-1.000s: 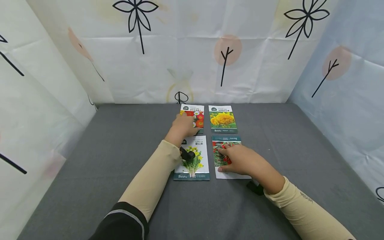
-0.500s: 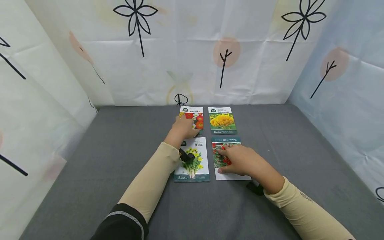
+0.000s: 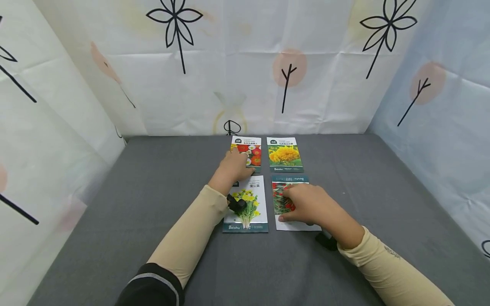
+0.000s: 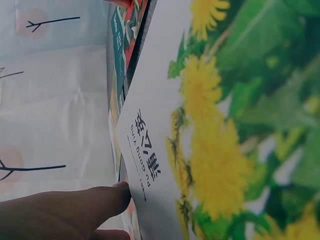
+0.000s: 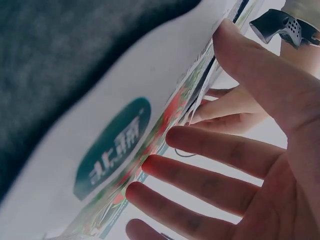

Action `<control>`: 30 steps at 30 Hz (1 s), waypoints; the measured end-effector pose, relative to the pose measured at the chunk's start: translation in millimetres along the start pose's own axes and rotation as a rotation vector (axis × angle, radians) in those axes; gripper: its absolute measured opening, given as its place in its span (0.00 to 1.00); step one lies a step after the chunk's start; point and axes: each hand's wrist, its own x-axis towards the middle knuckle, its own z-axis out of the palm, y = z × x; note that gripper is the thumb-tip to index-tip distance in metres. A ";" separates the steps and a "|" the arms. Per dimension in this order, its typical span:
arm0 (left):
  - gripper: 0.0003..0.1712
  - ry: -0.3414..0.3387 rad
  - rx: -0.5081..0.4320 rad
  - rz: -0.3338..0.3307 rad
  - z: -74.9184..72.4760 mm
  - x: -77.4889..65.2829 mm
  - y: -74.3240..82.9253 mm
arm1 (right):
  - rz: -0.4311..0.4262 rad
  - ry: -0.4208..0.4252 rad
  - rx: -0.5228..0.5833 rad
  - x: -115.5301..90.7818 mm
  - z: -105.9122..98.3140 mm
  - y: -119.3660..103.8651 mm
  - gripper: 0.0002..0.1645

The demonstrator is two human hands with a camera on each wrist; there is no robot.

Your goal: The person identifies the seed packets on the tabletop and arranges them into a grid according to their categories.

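Four seed packets lie in two rows on the grey cloth. My left hand [image 3: 232, 167] rests on the back-left packet with red and white flowers [image 3: 255, 155], covering its left part. In the left wrist view its thumb [image 4: 107, 199] is extended beside the dandelion packet [image 4: 150, 90], which lies under the left wrist in the head view. My right hand [image 3: 311, 204] rests over the front-right packet with red fruits [image 3: 281, 199], printed upside down to me. In the right wrist view its fingers [image 5: 215, 145] are nearly straight and spread, fingertips at the packet.
A packet with a yellow flower [image 3: 285, 154] lies at the back right. The grey cloth [image 3: 160, 161] spreads around the packets. White fabric walls [image 3: 245, 93] with plant drawings stand behind and on both sides. A small black wrist camera [image 3: 236, 204] overhangs the dandelion packet.
The right hand's fingers have drawn slightly closer together over the red-fruit packet. The left hand stays on the red-flower packet. The head view has shifted a little.
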 end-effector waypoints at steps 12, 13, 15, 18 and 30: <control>0.32 0.052 -0.204 0.209 -16.9 -22.1 -26.8 | -0.050 0.209 0.049 -2.8 -13.7 15.3 0.29; 0.32 0.047 -0.242 0.226 -18.2 -25.1 -30.1 | -0.060 0.230 0.065 -2.2 -15.3 18.0 0.28; 0.32 0.037 -0.314 0.260 -20.3 -30.6 -36.9 | -0.077 0.272 0.098 -0.6 -18.2 24.4 0.28; 0.32 0.015 -0.391 0.308 -23.3 -40.8 -47.6 | -0.082 0.314 0.154 3.1 -21.9 34.9 0.32; 0.37 -0.194 -0.566 0.269 -38.5 -83.0 -79.2 | 0.037 0.320 0.182 3.8 -37.6 65.2 0.51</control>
